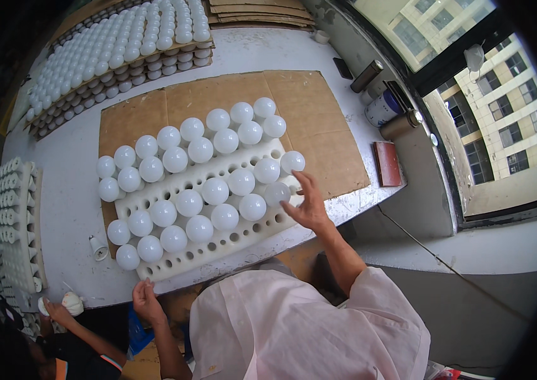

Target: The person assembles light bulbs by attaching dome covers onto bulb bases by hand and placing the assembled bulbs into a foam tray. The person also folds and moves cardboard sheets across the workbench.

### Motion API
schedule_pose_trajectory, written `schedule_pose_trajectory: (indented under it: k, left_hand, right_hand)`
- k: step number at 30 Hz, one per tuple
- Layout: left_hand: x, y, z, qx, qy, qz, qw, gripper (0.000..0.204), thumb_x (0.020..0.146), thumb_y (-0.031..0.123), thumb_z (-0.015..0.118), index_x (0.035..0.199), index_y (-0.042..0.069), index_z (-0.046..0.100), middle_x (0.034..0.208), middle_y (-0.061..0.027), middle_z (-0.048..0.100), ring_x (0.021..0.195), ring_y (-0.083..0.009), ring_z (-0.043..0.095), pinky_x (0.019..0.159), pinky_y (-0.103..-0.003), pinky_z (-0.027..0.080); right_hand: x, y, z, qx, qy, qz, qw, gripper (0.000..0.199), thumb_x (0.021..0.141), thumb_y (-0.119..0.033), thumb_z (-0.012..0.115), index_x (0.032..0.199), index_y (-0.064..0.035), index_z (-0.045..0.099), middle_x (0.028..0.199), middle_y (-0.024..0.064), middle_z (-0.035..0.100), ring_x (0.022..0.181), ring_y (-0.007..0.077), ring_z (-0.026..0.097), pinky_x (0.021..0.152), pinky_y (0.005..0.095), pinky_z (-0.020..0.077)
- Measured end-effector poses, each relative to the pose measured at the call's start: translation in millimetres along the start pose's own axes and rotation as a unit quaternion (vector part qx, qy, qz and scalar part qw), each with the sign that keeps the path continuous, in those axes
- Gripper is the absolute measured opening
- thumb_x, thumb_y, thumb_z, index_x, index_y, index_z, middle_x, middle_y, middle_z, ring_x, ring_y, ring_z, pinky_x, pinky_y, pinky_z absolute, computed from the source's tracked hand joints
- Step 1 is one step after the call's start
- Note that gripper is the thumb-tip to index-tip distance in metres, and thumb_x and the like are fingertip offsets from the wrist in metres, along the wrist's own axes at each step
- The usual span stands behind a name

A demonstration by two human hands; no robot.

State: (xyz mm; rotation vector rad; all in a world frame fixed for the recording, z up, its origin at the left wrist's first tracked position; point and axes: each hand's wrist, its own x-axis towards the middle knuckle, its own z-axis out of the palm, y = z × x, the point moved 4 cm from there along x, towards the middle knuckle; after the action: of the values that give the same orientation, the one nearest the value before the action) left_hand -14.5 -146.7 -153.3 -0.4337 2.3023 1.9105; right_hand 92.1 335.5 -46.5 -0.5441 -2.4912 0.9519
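A white foam tray (246, 235) with round holes lies on a cardboard sheet (319, 126) and holds rows of white round bulbs (200, 151). My right hand (308, 206) reaches to the tray's right end, thumb and fingers around a white bulb (276, 193) seated there. My left hand (146, 299) rests at the table's front edge, just below the tray's near left corner, with nothing in it. The tray's front row of holes stands bare.
Stacked trays of bulbs (122, 44) fill the back left, and a rack of bulb bases (15, 215) lines the left edge. A loose base (98, 247) lies beside the tray. Cans (382, 107) and a red-brown block (387, 163) sit at right. Another person's hand (59, 310) holds a bulb at lower left.
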Motion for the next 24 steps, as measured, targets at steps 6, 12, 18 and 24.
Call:
schedule_pose_trajectory:
  k: [6,12,18,24]
  left_hand:
    - [48.9,-54.4,-31.6,0.089,-0.055,0.038,0.994,0.073,0.069,-0.008,0.055,0.137,-0.002,0.029,0.141,-0.0206,0.033,0.132,-0.0273,0.031,0.105,-0.037,0.028]
    - [54.7,-21.9,12.8,-0.034,-0.274,-0.083,0.958,0.066,0.065,-0.01,0.055,0.129,-0.003,0.038,0.12,-0.0083,0.051,0.109,-0.02,0.049,0.099,-0.031,0.033]
    - [72.6,-37.2,4.1,-0.08,-0.248,-0.091,0.961,0.052,0.077,0.001,0.057,0.127,-0.003,0.041,0.12,-0.0098,0.052,0.106,-0.0203,0.052,0.094,-0.03,0.038]
    - [43.0,-59.3,2.3,-0.14,0.027,-0.198,0.97,0.041,0.084,0.03,0.063,0.11,0.001,0.051,0.105,-0.011,0.056,0.097,-0.0226,0.056,0.088,-0.04,0.044]
  right_hand:
    - [-63.9,142.4,5.6,0.024,-0.173,0.162,0.971,0.077,0.068,-0.002,0.056,0.14,-0.0073,0.029,0.127,0.0157,0.047,0.115,0.0277,0.048,0.082,0.0352,0.0495]
    - [-75.7,153.1,27.7,0.24,-0.223,0.271,0.905,0.083,0.064,-0.01,0.056,0.142,-0.0108,0.028,0.132,0.0118,0.044,0.121,0.0234,0.042,0.098,0.0388,0.0382]
    - [-69.7,153.7,43.7,0.39,-0.143,0.41,0.812,0.062,0.072,-0.023,0.056,0.13,-0.0059,0.046,0.116,0.0126,0.055,0.107,0.0235,0.051,0.091,0.0383,0.0403]
    - [-61.0,156.9,39.9,0.36,-0.107,0.427,0.823,0.039,0.073,-0.02,0.06,0.103,0.0051,0.059,0.096,0.0111,0.062,0.086,0.0207,0.057,0.078,0.03,0.0444]
